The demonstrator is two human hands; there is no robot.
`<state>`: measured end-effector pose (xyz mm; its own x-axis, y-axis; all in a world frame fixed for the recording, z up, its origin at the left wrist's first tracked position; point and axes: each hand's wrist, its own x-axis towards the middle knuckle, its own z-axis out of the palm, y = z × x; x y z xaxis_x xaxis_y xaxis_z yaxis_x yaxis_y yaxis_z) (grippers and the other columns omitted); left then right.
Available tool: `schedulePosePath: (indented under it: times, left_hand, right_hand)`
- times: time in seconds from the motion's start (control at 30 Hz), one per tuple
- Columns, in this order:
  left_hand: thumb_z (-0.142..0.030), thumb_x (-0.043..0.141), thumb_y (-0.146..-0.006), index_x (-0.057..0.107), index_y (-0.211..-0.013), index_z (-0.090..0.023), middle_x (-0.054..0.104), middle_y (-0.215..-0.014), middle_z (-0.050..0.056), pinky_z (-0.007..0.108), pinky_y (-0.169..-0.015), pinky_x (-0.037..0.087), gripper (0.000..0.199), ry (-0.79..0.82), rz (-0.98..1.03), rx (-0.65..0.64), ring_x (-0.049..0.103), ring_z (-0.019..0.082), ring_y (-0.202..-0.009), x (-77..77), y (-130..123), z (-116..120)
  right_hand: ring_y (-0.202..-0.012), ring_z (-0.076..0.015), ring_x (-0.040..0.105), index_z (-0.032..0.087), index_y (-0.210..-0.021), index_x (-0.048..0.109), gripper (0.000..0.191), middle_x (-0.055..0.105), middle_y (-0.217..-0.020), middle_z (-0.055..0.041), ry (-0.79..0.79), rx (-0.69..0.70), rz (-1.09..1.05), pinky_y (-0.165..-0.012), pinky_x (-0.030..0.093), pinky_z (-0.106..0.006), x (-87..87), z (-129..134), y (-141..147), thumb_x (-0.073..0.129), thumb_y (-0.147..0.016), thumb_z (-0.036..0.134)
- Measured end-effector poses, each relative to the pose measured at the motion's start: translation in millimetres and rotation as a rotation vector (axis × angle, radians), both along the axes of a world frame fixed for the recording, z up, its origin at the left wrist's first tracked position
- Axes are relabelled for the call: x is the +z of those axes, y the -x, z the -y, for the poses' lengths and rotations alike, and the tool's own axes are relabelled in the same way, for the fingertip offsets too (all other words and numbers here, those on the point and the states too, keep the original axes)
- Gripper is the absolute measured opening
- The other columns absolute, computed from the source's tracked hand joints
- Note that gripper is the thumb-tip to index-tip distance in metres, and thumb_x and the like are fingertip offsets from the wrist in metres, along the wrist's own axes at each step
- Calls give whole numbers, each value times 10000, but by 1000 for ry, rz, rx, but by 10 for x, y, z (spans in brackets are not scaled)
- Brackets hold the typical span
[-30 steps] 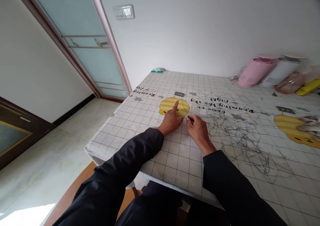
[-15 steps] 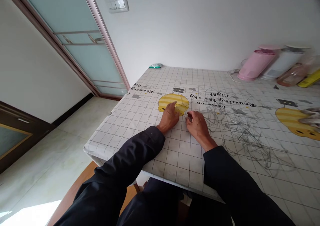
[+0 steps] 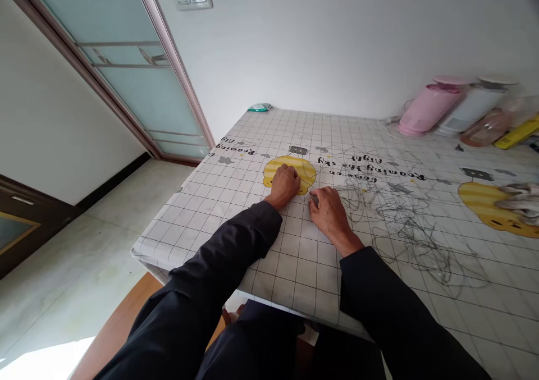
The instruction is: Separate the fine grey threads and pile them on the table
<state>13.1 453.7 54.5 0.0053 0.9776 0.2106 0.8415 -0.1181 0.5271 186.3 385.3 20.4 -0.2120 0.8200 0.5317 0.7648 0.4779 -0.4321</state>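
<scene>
A loose tangle of thin dark thread (image 3: 415, 231) spreads over the checked tablecloth (image 3: 290, 256), to the right of my hands. My left hand (image 3: 284, 184) is closed, knuckles up, over a yellow striped print on the cloth. A faint thin loop shows on the print just right of its fingers. Close beside it, my right hand (image 3: 330, 211) has its thumb and forefinger curled together at the left end of the tangle. Whatever either hand pinches is too fine or hidden to make out.
Along the wall stand a pink cylinder (image 3: 432, 108), a white cylinder (image 3: 469, 110), a pinkish bottle (image 3: 486, 127) and a yellow box (image 3: 516, 133). A small green-and-white packet (image 3: 260, 107) lies at the far left corner. A greyish bundle (image 3: 520, 203) sits at the right edge.
My left hand's fingers have curled in from a more stretched pose. My right hand stays nearly in place, its fingers drawn a little closer together. The view has shifted slightly.
</scene>
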Motion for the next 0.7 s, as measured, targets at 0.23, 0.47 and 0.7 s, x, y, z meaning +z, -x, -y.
schedulePosePath:
  times: [0.23,0.47,0.7]
  left_hand:
    - [-170,593,-1061,717,-1035,-167,721,-1196,179,438,-1039,569,127,-32,-33,-36,689,319,-1170,-15,50,6]
    - [-155,616,-1025,702,-974,-182,714,-1179,165,430,-1033,572,104,-32,14,-67,682,294,-1153,-29,73,7]
    - [-231,520,-1097,775,-1140,-186,791,-1213,138,415,-1011,611,262,-51,471,-34,750,258,-1094,88,261,-20]
  right_hand:
    - [-1199,-392,595,202,-1171,727,171,683,-1239,-208,-98,90,79,-1035,573,-578,150,96,80,643,-1022,198]
    - [-1170,-389,579,188,-1051,778,333,703,-1228,-221,-80,143,203,-1025,553,-594,91,-2,131,476,-1023,49]
    - [-1107,-364,669,218,-1060,701,194,766,-1151,-196,-54,79,-76,-983,580,-562,261,33,51,520,-1027,154]
